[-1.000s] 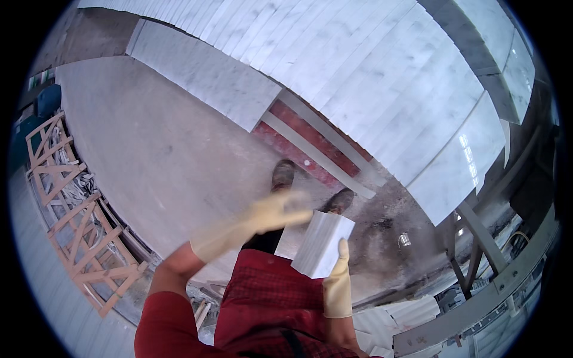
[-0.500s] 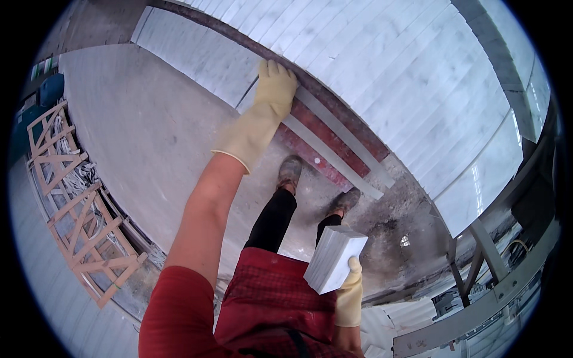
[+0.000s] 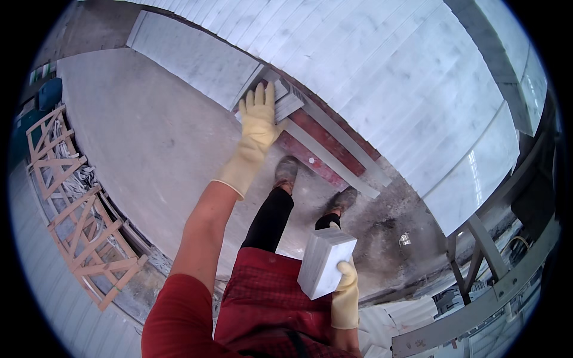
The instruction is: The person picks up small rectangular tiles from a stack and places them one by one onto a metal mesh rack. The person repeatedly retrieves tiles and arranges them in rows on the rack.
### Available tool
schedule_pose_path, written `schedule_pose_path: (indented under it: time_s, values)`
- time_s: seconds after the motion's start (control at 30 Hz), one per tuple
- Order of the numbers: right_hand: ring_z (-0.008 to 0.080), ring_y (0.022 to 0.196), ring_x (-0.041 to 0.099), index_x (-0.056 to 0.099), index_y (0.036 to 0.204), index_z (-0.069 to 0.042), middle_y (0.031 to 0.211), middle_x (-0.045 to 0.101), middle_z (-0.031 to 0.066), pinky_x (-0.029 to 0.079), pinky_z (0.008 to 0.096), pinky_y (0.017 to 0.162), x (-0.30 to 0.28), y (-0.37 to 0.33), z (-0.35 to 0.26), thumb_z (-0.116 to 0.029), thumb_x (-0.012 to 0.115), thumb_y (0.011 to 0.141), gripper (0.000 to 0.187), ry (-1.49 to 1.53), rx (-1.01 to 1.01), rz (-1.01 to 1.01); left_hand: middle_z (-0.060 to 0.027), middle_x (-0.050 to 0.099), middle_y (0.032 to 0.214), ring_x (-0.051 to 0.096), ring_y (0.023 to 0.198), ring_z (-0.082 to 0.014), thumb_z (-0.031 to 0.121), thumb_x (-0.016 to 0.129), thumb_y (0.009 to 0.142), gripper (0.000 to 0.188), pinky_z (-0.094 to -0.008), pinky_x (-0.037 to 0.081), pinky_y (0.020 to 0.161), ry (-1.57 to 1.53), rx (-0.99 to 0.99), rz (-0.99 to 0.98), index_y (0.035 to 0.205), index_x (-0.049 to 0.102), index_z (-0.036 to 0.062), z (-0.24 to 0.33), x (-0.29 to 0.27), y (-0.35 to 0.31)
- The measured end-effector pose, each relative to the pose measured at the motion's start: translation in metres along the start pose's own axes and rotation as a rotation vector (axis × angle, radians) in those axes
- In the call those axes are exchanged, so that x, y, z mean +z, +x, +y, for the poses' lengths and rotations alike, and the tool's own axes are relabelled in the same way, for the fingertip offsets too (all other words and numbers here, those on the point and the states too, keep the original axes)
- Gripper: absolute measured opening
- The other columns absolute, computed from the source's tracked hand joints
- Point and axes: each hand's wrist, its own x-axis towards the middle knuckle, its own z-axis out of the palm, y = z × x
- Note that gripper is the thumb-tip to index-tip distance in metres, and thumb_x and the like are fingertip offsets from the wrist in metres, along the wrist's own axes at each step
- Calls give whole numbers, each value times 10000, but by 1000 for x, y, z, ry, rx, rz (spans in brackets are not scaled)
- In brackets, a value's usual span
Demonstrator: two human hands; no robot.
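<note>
My left hand [image 3: 259, 116], in a pale yellow rubber glove, is open with its fingers stretched out. It is beside a small stack of white-grey stone tiles [image 3: 287, 102] at the near end of a long row of white slabs [image 3: 197, 51]. Whether its fingertips touch the tiles I cannot tell. Low in front of my red apron, my right hand [image 3: 345, 292], gloved the same way, grips a thick block of stacked white marble tiles [image 3: 325, 262]. Part of that hand is hidden behind the block.
A large surface of white marble strips [image 3: 382, 77] spreads across the upper right. Two grey rails [image 3: 331, 155] run over a red board [image 3: 316, 128] near my shoes. Wooden crate frames [image 3: 89, 227] stand at the left, and a metal frame [image 3: 465, 316] at the lower right.
My left hand has drawn back from the slab row's end and spread its fingers, exposing the small tile stack there. The block in my right hand has shifted slightly left and turned.
</note>
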Motion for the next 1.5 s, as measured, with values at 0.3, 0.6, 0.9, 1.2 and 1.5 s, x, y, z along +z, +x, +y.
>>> schedule_pose_path:
  time_s: [0.3, 0.6, 0.9, 1.2, 1.5]
  values:
    - [302, 1274, 662, 284, 1702, -81, 1469, 620, 114, 556, 469, 1074, -24, -28, -10, -221, 942, 699, 1208, 101, -50, -38, -143, 635, 1401, 674, 1232, -355, 225, 929, 736, 1154, -523, 523, 1050, 163, -289, -298, 1685, 277, 146, 17, -12, 22]
    - [299, 1252, 664, 313, 1678, -116, 1436, 624, 93, 585, 485, 1040, -10, -92, -37, -283, 976, 671, 1217, 77, -9, -36, -248, 608, 1481, 614, 1366, -412, 218, 1030, 559, 1220, -488, 552, 1085, -594, -607, -329, 1585, 392, 44, 24, 17, -96]
    - [296, 1254, 659, 352, 1658, -125, 1415, 630, 90, 588, 491, 1048, -6, -186, -66, -349, 997, 655, 1213, -28, 9, -164, -219, 696, 1350, 723, 1182, -358, -31, 864, 712, 934, -493, 599, 1012, -1614, -946, -490, 1552, 454, -19, 135, -130, -363]
    - [313, 1304, 631, 339, 1664, -149, 1424, 611, 102, 558, 526, 1084, 0, -318, -96, -330, 970, 675, 1188, -77, -42, -359, -192, 691, 1368, 691, 1251, -338, 24, 729, 824, 720, -469, 551, 1098, -2054, -647, -183, 1510, 518, -36, 208, -257, -511]
    - [292, 1374, 598, 248, 1709, -67, 1547, 561, 142, 476, 462, 1187, -66, -435, -60, -438, 961, 719, 1276, -27, -177, -610, -195, 659, 1421, 655, 1302, -372, 180, 717, 840, 765, -519, 506, 1150, -2099, -398, -305, 1545, 497, -20, 244, -282, -611]
